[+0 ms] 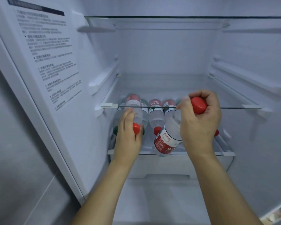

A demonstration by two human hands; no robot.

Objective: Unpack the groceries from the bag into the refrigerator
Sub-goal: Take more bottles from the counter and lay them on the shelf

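The open refrigerator (169,54) fills the frame, its white side wall with a printed instruction sheet (47,59) slanting down the left. In the lower middle, under a glass shelf (234,108) whose front edge crosses the frame, a row of clear water bottles lies on a lower shelf (201,153), caps pointing toward the camera. The left hand (128,137), in the lower centre-left, curls its fingers round the neck end of one lying bottle (135,104), with its red cap (136,128) showing between fingers and thumb; a green-capped bottle (115,129) lies just to its left, partly hidden. The right hand (199,124), centre-right, grips a red-capped bottle (167,140) near its top, cap (198,105) up at the glass shelf edge, the body slanting down-left so its red label hangs over the front of the lower shelf. Between the hands lies another red-capped bottle (156,114).
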